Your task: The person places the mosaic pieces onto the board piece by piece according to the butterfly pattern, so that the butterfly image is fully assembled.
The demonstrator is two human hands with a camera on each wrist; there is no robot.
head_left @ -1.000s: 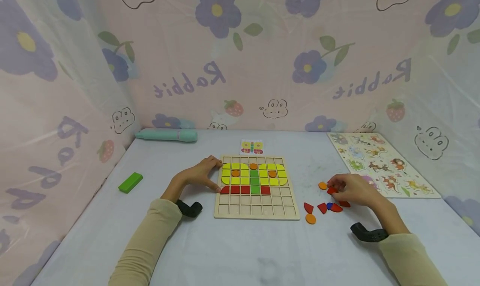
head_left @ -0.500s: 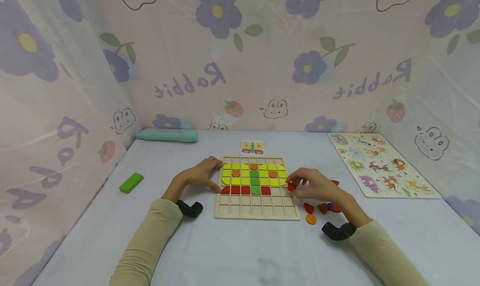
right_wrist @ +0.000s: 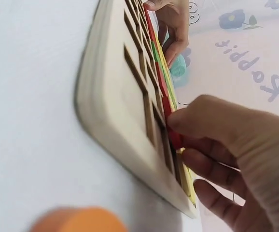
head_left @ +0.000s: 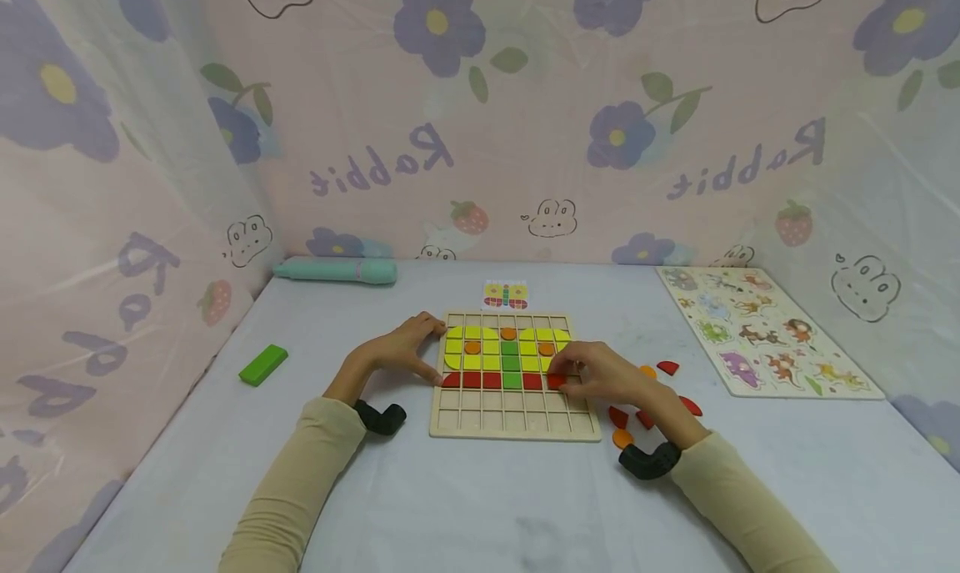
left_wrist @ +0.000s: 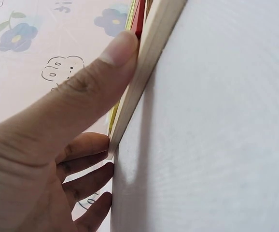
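A wooden grid board (head_left: 487, 423) lies on the table, with yellow, green, orange and red tiles set in its cells. My left hand (head_left: 401, 346) rests at the board's left edge, thumb and fingers spread along it. In the left wrist view the thumb (left_wrist: 96, 79) lies against the rim beside a red tile. My right hand (head_left: 600, 371) is over the board's right part and pinches a red tile (head_left: 557, 382) at the row of red tiles, just right of another red tile (head_left: 532, 381). In the right wrist view thumb and fingers hold that red tile (right_wrist: 173, 137) at the grid.
Loose red pieces (head_left: 667, 367) and orange discs (head_left: 622, 439) lie right of the board, partly behind the right forearm. A small butterfly pattern card (head_left: 506, 294) lies behind the board. An animal puzzle board (head_left: 765, 331), green block (head_left: 263, 365) and teal marker-shaped case (head_left: 337, 271) lie farther out.
My right hand has picked up a red tile from the loose pieces and moved left with it, onto the board's red row. The left hand stays at the board's edge.
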